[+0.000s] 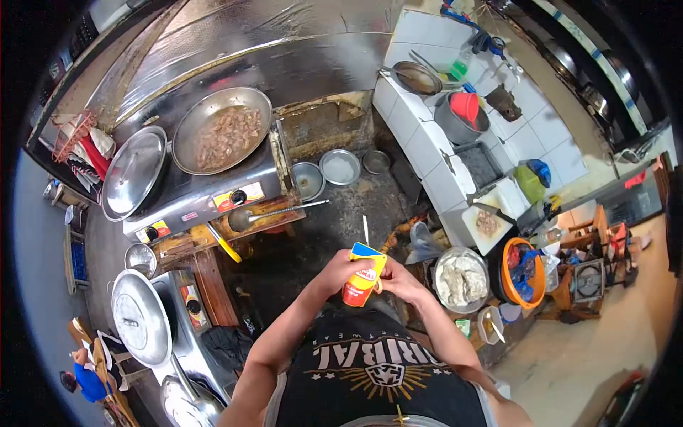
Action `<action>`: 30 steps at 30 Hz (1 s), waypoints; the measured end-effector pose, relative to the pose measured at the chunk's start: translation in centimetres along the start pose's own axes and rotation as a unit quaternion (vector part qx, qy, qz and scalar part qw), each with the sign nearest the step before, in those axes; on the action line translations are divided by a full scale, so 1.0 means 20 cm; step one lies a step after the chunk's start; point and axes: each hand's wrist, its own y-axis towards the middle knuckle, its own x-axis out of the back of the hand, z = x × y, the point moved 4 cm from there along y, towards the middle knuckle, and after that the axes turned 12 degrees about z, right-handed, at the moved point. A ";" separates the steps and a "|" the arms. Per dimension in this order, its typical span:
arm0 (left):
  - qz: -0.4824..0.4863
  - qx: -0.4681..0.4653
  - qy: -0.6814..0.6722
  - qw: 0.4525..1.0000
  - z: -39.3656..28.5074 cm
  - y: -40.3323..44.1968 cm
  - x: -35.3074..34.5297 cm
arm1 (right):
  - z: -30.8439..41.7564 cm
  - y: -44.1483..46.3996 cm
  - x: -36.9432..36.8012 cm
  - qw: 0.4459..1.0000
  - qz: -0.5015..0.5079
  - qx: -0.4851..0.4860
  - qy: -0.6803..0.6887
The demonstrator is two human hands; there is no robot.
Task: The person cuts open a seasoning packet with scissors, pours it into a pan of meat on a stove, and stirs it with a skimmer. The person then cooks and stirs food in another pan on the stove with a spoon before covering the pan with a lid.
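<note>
A yellow, red and blue carton [361,282] is held upright in front of my chest. My left hand [337,273] is closed around its left side, with the thumb across the printed front. On the other side my right hand [401,282] is closed against the right edge near the bottom; some of its fingers are hidden behind the pack. A thin white stick [366,230] shows just beyond the carton's top; whether it touches the carton I cannot tell.
On the stove at left, a wide pan [186,153] holds chopped meat beside a metal lid [134,174]. A ladle [242,220] lies on the stove's front ledge. At right stand a bowl of pale contents [442,302], an orange basin [538,288] and a cutting board [475,240].
</note>
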 end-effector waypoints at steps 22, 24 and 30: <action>-0.132 -0.005 0.183 0.974 0.03 0.30 -0.18 | -0.15 -0.54 0.27 0.995 0.038 -0.022 -0.095; -0.142 -0.008 0.155 0.978 0.08 0.32 -0.22 | -0.17 -0.57 0.29 0.997 0.034 -0.030 -0.066; -0.141 0.026 0.128 0.981 0.21 0.34 -0.32 | -0.15 -0.63 0.28 0.997 0.031 0.008 -0.077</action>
